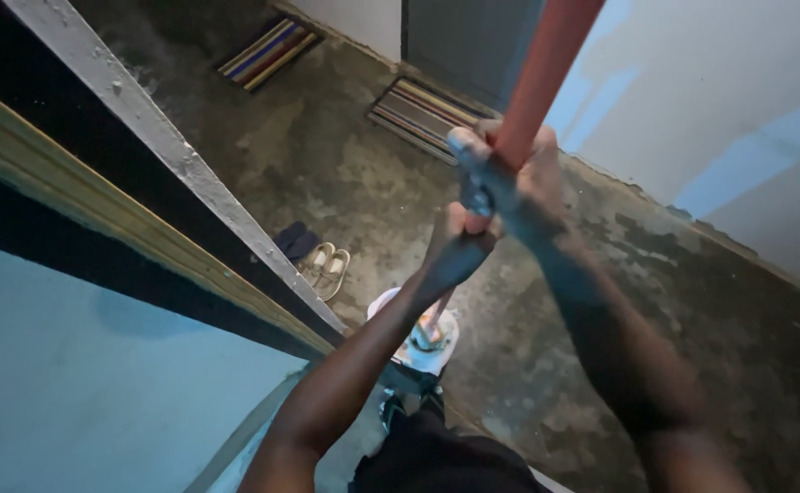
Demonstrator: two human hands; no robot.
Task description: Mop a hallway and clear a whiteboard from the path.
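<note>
Red mop pole point(546, 64) gripped by right hand point(510, 178) above left hand point(459, 251), both closed on it.

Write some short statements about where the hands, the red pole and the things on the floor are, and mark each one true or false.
1. Both hands grasp the red pole. True: the right hand sits above the left hand.
2. The pole ends in a white mop head on the floor. True.
3. A pair of light shoes lies on the concrete floor. True.
4. Only one striped mat is in view. False: two striped mats lie by the wall.
5. The left hand rests on the wooden rail. False: it holds the pole, apart from the rail.
</note>
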